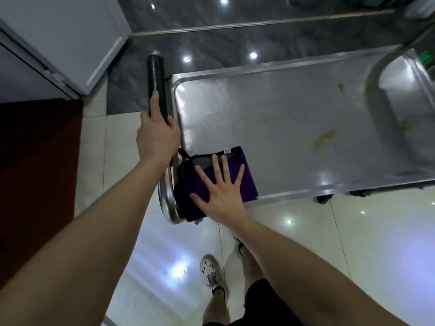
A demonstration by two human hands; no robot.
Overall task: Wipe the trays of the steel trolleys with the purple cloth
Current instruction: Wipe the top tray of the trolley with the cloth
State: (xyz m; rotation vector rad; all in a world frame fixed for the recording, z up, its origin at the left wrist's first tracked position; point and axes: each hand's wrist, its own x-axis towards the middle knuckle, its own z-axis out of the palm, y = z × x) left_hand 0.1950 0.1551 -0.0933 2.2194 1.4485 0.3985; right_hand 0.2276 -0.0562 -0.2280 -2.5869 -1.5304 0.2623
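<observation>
A steel trolley stands in front of me, its top tray (pixel 282 109) shiny with yellowish smears (pixel 323 140) toward the right. The folded purple cloth (pixel 244 182) lies on the tray's near left corner. My right hand (pixel 219 187) rests flat on the cloth, fingers spread. The trolley's black-padded handle (pixel 156 76) runs along the tray's left end, and my left hand (pixel 156 135) is closed around it. A curved steel bar (pixel 376 74) arches over the tray's far right end.
A white cabinet door (pixel 70 43) stands at the upper left, above a dark red mat (pixel 35 172). Dark marble floor (pixel 235 31) lies beyond the trolley, pale glossy tiles (pixel 353 243) under me. My legs and a white shoe (pixel 210 270) are below the tray.
</observation>
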